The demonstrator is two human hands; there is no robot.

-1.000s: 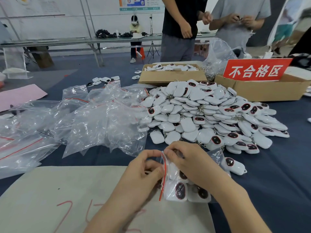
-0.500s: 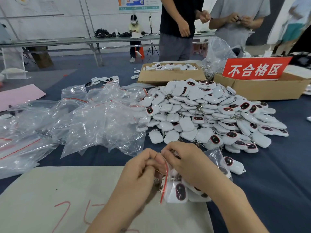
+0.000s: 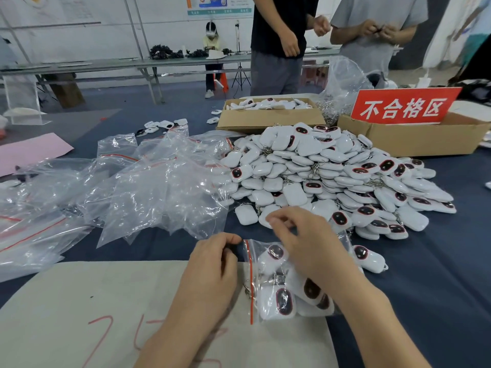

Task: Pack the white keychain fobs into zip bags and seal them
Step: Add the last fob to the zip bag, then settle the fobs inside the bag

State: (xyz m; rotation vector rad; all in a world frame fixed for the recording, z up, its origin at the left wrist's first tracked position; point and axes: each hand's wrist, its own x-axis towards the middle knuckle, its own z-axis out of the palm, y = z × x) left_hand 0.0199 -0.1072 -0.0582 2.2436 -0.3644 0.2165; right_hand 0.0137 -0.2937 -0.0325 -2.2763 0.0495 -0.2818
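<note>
A clear zip bag (image 3: 265, 264) with a red zip strip lies in front of me, half on the beige sheet, with several white keychain fobs inside. My left hand (image 3: 212, 269) has curled fingers and pinches the bag's top corner at the zip strip. Just above the bag hovers my right hand (image 3: 305, 240), its fingers loosely bent and holding nothing, fingertips close to the near edge of the big pile of white fobs (image 3: 332, 176). One loose fob (image 3: 369, 257) lies right of the bag.
A heap of empty zip bags (image 3: 148, 192) lies at the left. Behind the pile stand a cardboard box of fobs (image 3: 268, 119) and another box (image 3: 414, 139) with a red sign. Two people stand beyond the table. A beige sheet (image 3: 106, 301) covers the near edge.
The bag was held upright between both hands at the zip; now it lies flat. My right hand has let go and lifted toward the pile.
</note>
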